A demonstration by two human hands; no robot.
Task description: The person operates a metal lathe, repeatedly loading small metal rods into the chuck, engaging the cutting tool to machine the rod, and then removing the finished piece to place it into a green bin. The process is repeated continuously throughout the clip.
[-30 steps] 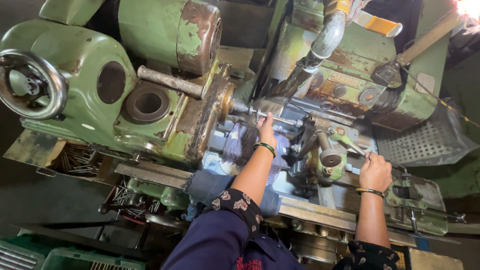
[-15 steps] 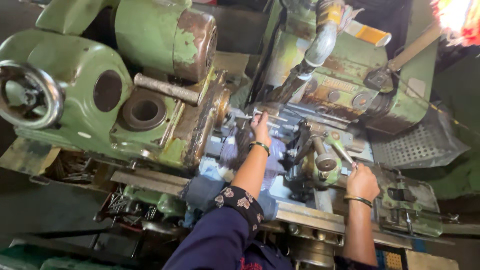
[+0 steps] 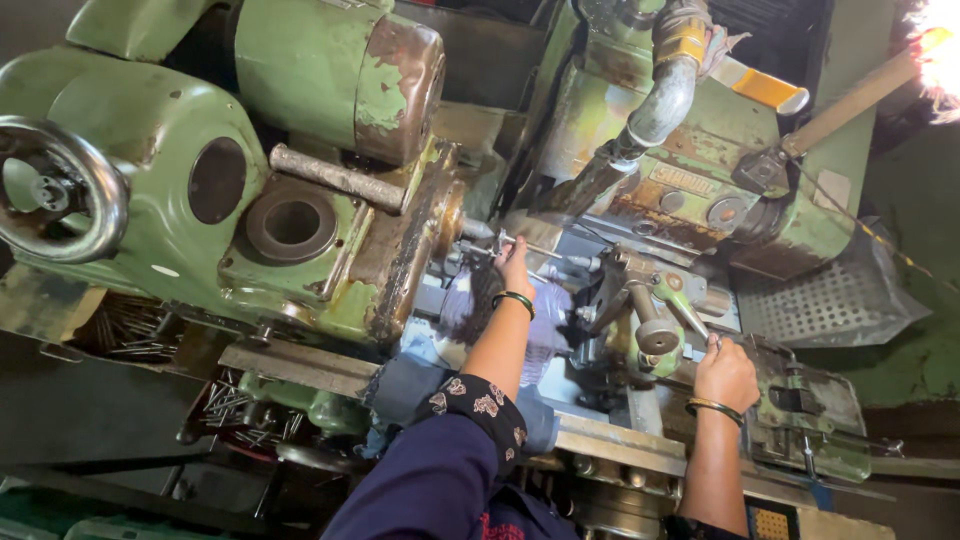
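Head view: left hand (image 3: 516, 268) fingers pinched on thin rod (image 3: 478, 250) by chuck, right hand (image 3: 726, 372) fisted round lever (image 3: 690, 315).

Two bare forearms above the green lathe bed (image 3: 640, 440). On the left arm (image 3: 495, 350), a dark navy sleeve (image 3: 430, 480) ending near the elbow in a black cuff band printed with small pale floral motifs, plus a thin dark green bangle (image 3: 513, 298) at the wrist. On the right wrist, a slim gold-coloured bangle (image 3: 714, 407); lower down, a scrap of dark patterned fabric at the frame edge.
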